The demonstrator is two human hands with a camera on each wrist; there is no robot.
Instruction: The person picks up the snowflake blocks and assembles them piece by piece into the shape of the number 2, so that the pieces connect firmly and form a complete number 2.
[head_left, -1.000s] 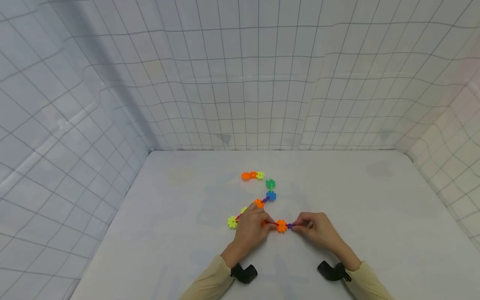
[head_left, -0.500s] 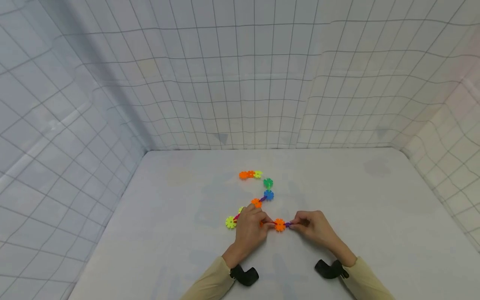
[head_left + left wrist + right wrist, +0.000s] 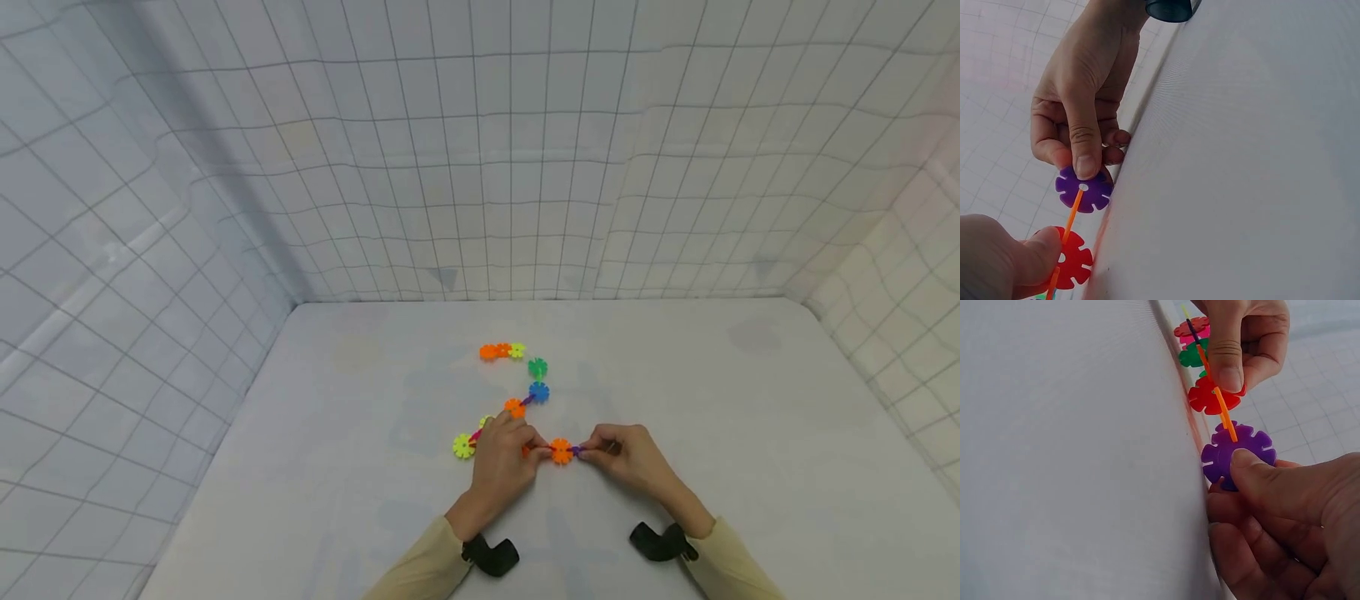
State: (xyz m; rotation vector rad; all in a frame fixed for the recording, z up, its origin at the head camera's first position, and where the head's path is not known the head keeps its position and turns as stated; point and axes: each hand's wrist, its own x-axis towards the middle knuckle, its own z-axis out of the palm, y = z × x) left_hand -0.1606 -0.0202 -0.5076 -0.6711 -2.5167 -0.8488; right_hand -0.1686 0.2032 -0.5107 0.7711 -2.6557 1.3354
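My right hand (image 3: 630, 458) pinches a purple notched disc (image 3: 1247, 450) between thumb and fingers. My left hand (image 3: 504, 454) pinches a red notched disc (image 3: 1074, 262). Between them an orange notched disc (image 3: 561, 452), edge-on in the wrist views, links the red and purple discs through their slots. The chain continues behind my left hand, which hides part of it. A yellow disc (image 3: 463, 446) shows left of that hand, and an orange disc (image 3: 515, 407) beyond its fingers. In the right wrist view a green disc (image 3: 1193, 355) follows farther along.
Beyond my left hand the chain curves back over the white table (image 3: 360, 500) through a blue disc (image 3: 539, 392) and a green disc (image 3: 537, 367) to an orange disc (image 3: 488, 352). White gridded cloth walls (image 3: 480, 208) stand around the table. Each wrist carries a black camera mount (image 3: 491, 555).
Both hands keep their pinch on the red and purple discs with almost no movement. The whole head view shifts slightly between frames.
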